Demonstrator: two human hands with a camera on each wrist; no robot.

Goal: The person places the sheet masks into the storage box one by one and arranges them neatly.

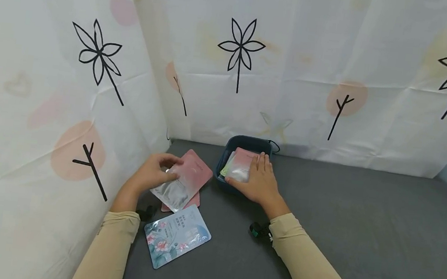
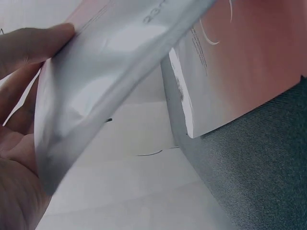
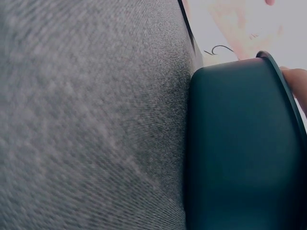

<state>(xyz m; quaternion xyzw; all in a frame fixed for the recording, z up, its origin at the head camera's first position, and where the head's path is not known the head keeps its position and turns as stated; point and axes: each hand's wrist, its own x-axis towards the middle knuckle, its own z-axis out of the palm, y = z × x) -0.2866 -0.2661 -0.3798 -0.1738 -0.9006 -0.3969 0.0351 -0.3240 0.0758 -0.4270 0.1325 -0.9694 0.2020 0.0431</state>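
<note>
My left hand (image 1: 152, 174) pinches a pink-and-silver face mask packet (image 1: 190, 177) between thumb and fingers. In the left wrist view this packet (image 2: 110, 62) is tilted, its silver side toward the camera. Another pink packet (image 1: 196, 200) lies partly hidden under it on the table. Over the dark teal basket (image 1: 250, 141), my right hand (image 1: 261, 183) rests on a second pink-and-silver packet (image 1: 241, 162), fingers straight and thumb spread. A light green packet (image 1: 225, 169) peeks out beside that one. The right wrist view shows mostly the basket's outer wall (image 3: 244, 139).
A blue floral face mask packet (image 1: 177, 237) lies flat in front of the left hand's packets. The grey tabletop (image 1: 353, 232) stretches to the right. A patterned white curtain (image 1: 309, 39) hangs behind and to the left, close to the basket.
</note>
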